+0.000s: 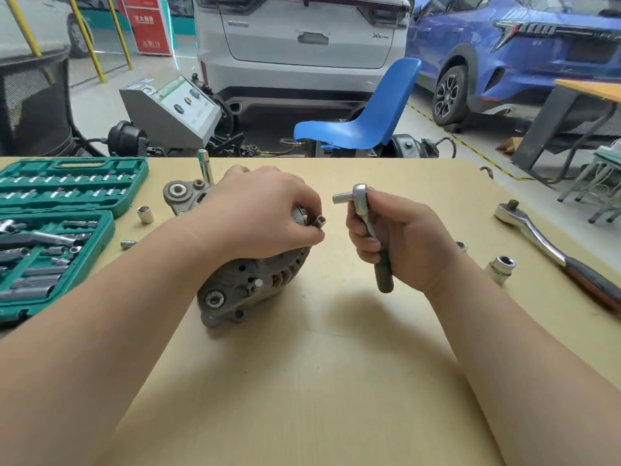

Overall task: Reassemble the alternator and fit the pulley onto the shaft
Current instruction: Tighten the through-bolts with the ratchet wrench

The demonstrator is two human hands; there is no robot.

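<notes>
The alternator (pixel 248 280) lies on its side at the centre of the tan surface (pixel 302 381), its finned grey housing and mounting ears facing the camera. The left hand (pixel 265 216) rests over the top of the alternator, and its grip is pinched on a small socket (pixel 319 222) held between fingertips and thumb at the housing's 3 o'clock edge, open end pointing right. The pulley itself cannot be made out under the hand.

At 3 o'clock from the alternator, just apart from it, the right hand (pixel 396 240) has its grip clenched round the grey handle of a small ratchet (pixel 366 227), held upright with the head on top and its square drive stub pointing left toward the socket. Socket and drive stub are near each other but not touching.

At 9 o'clock an open green socket case (pixel 57 230) sits on the surface, with 2 loose sockets (pixel 145 215) lying between the case and the alternator. A tall silver extension (pixel 205 169) stands upright at the alternator's 12 o'clock side. At 3 o'clock, well apart, a large ratchet (pixel 551 247) with a dark red handle lies diagonally, and a big socket (pixel 500 269) stands between it and the right hand.

Beyond the surface are a blue chair (pixel 366 119), a white car (pixel 302 45) and a blue car (pixel 521 45).
</notes>
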